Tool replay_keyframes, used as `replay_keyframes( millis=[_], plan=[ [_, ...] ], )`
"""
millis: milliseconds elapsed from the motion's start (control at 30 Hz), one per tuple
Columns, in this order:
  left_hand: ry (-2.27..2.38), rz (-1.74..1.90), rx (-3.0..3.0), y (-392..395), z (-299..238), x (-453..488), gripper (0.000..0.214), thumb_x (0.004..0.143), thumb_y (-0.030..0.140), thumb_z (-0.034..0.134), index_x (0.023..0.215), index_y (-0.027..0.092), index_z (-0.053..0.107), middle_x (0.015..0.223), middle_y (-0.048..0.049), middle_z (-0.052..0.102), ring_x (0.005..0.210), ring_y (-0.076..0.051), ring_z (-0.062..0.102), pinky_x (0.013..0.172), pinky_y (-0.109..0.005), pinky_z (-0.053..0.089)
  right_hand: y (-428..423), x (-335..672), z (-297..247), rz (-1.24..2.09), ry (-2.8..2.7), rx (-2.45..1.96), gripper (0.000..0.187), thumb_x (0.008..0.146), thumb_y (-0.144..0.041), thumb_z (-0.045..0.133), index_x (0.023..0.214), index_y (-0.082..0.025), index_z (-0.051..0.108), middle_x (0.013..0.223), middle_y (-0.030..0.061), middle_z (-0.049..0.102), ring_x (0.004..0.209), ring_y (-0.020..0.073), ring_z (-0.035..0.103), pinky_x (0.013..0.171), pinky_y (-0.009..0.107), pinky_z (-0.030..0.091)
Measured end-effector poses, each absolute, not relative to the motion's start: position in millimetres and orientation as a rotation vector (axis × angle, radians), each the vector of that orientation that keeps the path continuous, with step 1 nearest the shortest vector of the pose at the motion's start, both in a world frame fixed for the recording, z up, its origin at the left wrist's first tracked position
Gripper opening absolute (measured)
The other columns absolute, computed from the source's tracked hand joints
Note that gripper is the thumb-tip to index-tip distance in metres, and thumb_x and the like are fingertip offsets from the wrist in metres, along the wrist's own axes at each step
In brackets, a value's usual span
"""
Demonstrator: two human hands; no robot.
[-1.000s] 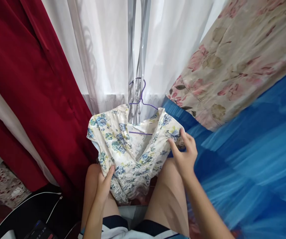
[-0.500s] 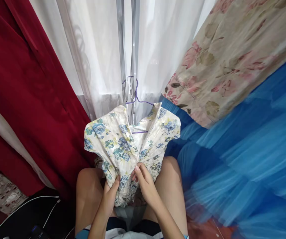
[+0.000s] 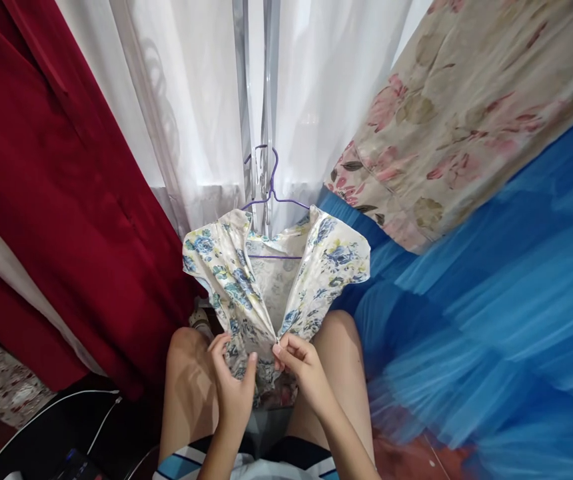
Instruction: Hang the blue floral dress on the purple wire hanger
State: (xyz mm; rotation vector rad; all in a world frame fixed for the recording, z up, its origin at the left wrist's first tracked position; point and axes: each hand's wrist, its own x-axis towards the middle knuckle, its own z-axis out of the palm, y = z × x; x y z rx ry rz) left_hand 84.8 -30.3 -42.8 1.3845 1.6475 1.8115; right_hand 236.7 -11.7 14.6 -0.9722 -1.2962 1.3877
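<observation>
A small white dress with blue flowers (image 3: pixel 271 283) hangs on a purple wire hanger (image 3: pixel 271 193), whose hook is over a metal bar (image 3: pixel 256 87) in front of me. Its open back faces me. My right hand (image 3: pixel 299 363) pinches the dress at the bottom of the opening, where the two edges meet. My left hand (image 3: pixel 231 380) is closed on the fabric just left of that spot, thumb up. Both hands are above my bare knees.
A dark red curtain (image 3: pixel 51 173) hangs at the left, white sheer curtains (image 3: pixel 191 100) behind the bar. A beige floral garment (image 3: pixel 466 113) and blue tulle (image 3: pixel 491 313) fill the right. A black object with a white cable (image 3: pixel 66 427) lies at lower left.
My right hand left the dress's right shoulder and came down to the middle of the opening beside my left hand. The back opening now gapes wider.
</observation>
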Motion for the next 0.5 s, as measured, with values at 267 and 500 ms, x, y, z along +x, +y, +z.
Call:
replay_keyframes(
  millis=[267, 500],
  plan=[
    [1.339, 1.498, 1.672, -7.3, -17.2, 116.7, 0.007, 0.089, 0.019, 0.056, 0.092, 0.022, 0.061, 0.09, -0.0053, 0.066, 0.088, -0.021, 0.063, 0.081, -0.031, 0.049, -13.7, 239.4, 26.2, 1.34, -1.285, -0.962, 0.04, 0.088, -0.051, 0.064, 0.066, -0.019, 0.057, 0.06, -0.0017, 0.052, 0.058, 0.0142, 0.046, 0.059, 0.027, 0.034],
    [1.29, 1.419, 1.714, -9.4, -12.8, 111.4, 0.018, 0.089, 0.016, 0.053, 0.071, 0.02, 0.055, 0.076, -0.0027, 0.059, 0.073, -0.017, 0.057, 0.07, -0.026, 0.044, 5.7, 242.0, 44.7, 1.338, -1.249, -1.107, 0.027, 0.084, -0.035, 0.06, 0.064, -0.018, 0.064, 0.048, -0.0014, 0.055, 0.046, 0.0127, 0.041, 0.05, 0.027, 0.029]
  ],
)
